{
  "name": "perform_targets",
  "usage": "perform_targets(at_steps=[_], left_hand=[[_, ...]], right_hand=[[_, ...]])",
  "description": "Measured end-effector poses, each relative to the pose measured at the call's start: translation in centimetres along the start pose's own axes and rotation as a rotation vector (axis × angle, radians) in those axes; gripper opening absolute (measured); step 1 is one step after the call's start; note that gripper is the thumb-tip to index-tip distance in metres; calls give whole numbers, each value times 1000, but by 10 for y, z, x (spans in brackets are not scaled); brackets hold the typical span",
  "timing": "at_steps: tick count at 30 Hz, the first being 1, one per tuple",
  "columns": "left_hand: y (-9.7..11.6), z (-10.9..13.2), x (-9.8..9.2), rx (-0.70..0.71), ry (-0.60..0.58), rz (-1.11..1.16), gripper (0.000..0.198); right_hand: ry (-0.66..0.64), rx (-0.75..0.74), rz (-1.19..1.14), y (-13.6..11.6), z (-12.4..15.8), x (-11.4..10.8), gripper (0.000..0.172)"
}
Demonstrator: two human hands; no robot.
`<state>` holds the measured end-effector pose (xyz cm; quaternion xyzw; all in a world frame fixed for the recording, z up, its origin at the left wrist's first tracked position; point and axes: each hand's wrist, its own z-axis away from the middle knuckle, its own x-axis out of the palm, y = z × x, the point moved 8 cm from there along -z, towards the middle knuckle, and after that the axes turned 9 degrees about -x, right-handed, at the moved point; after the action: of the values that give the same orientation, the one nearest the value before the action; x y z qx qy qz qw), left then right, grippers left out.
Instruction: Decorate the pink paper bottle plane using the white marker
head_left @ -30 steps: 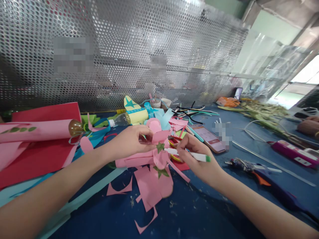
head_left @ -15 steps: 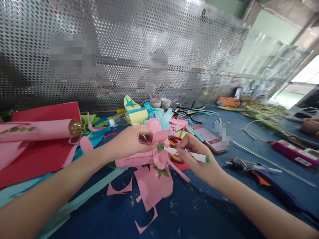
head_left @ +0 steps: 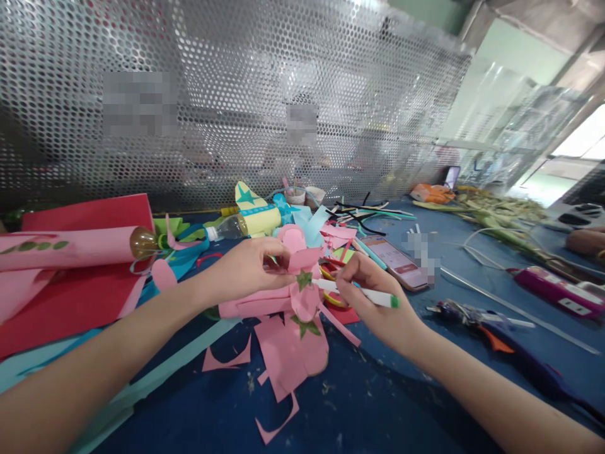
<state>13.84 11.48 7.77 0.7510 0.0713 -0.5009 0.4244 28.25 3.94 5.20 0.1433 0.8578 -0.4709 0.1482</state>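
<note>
In the head view my right hand (head_left: 373, 296) grips a white marker with a green end (head_left: 382, 298). The marker's tip points left and meets the edge of a small green star (head_left: 304, 280). That star sits on a pink paper craft (head_left: 265, 304), a rolled body with rounded fins. My left hand (head_left: 258, 268) is closed at the craft's upper side, thumb and fingers pinching the pink paper beside the star. A second green star (head_left: 305, 326) shows just below. Under the craft lie pink paper offcuts (head_left: 295, 359). Behind my right fingers is a pair of scissors with red and yellow handles (head_left: 327, 271).
A pink-wrapped bottle (head_left: 94, 246) lies on red sheets (head_left: 85, 309) at left. A yellow-wrapped bottle (head_left: 259, 221) lies behind my hands. At right are a phone (head_left: 397, 261), a glue gun (head_left: 515, 353) and a purple power strip (head_left: 560, 290). A perforated metal panel (head_left: 227, 107) stands behind.
</note>
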Motion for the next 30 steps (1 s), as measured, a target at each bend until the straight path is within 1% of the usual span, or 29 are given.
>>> perform_targets(at_steps=[3, 7, 14, 18, 22, 27, 30], left_hand=[[0, 0, 0, -3, 1, -10, 21], [1, 1, 0, 0, 2, -27, 21], [1, 0, -1, 6, 7, -30, 21], [0, 0, -1, -6, 4, -22, 18], [0, -1, -2, -15, 7, -21, 18], [0, -1, -1, -18, 7, -17, 17], [1, -1, -2, -6, 13, -27, 20]], right_hand=[[-4, 1, 14, 2, 0, 0, 16], [47, -27, 45, 2, -2, -5, 16], [48, -27, 15, 1, -2, -4, 16], [81, -38, -19, 0, -1, -6, 15], [51, -35, -12, 0, -1, -4, 16], [-11, 12, 21, 4, 1, 0, 16], [-8, 7, 43, 2, 0, 0, 16]])
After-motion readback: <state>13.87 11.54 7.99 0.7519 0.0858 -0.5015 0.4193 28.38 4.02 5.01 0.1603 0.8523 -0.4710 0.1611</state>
